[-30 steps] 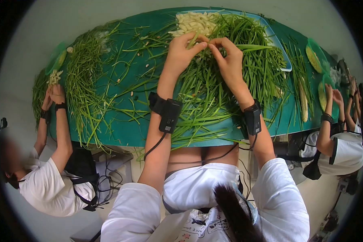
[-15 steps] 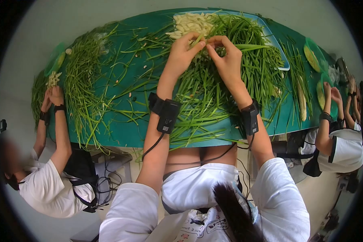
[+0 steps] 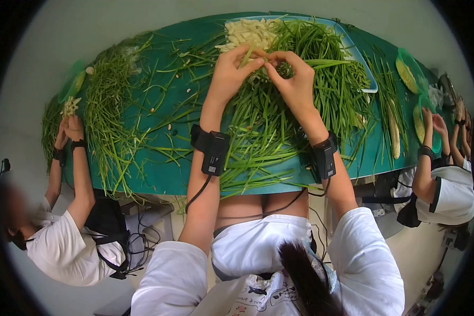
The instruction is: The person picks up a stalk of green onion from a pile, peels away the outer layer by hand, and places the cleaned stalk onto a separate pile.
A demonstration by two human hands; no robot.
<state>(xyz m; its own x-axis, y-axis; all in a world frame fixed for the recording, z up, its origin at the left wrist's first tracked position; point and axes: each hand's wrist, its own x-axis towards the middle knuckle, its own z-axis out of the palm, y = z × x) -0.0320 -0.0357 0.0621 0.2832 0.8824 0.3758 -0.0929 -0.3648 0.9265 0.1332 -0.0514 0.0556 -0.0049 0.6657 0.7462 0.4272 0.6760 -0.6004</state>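
Observation:
My left hand (image 3: 230, 73) is closed in a pinch on a thin green stalk (image 3: 247, 55), a piece of which sticks up between thumb and fingers. My right hand (image 3: 295, 79) pinches at the same spot, its fingertips meeting those of the left. The held part between the fingertips is mostly hidden. Below and around both hands spreads a heap of long green stalks (image 3: 258, 113). Just beyond them, a blue-rimmed tray (image 3: 359, 55) holds more green stalks and a pile of pale, peeled-looking pieces (image 3: 250, 32).
Another bundle of thin green stalks (image 3: 108, 100) lies at left on the green tabletop (image 3: 160, 113). A person's hands (image 3: 71, 129) work there, holding pale pieces. At right are an ear-like pale cob (image 3: 394, 126), green bowls (image 3: 412, 68) and another person's hands (image 3: 434, 125).
Both hands have shifted very slightly, staying together over the heap at the tray's near edge. The pinch on the stalk continues.

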